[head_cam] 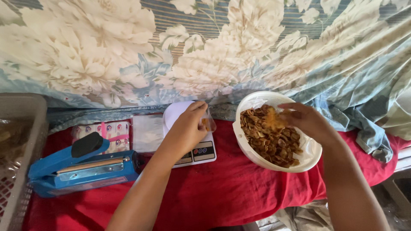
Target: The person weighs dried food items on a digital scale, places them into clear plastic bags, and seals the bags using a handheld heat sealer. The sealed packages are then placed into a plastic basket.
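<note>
While the right hand (pixel 306 119) pinches brown chips (pixel 269 137) over the white basket (pixel 312 156), the left hand (pixel 188 126) grips a small bag (pixel 208 124) on the scale (pixel 201 152), just leftward.

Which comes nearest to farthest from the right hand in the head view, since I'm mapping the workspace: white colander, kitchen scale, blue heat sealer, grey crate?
From the right hand:
1. White colander, directly beneath it, holding brown chips.
2. Kitchen scale, at centre, under the left hand.
3. Blue heat sealer, on the left of the red cloth.
4. Grey crate, at the far left edge.
</note>
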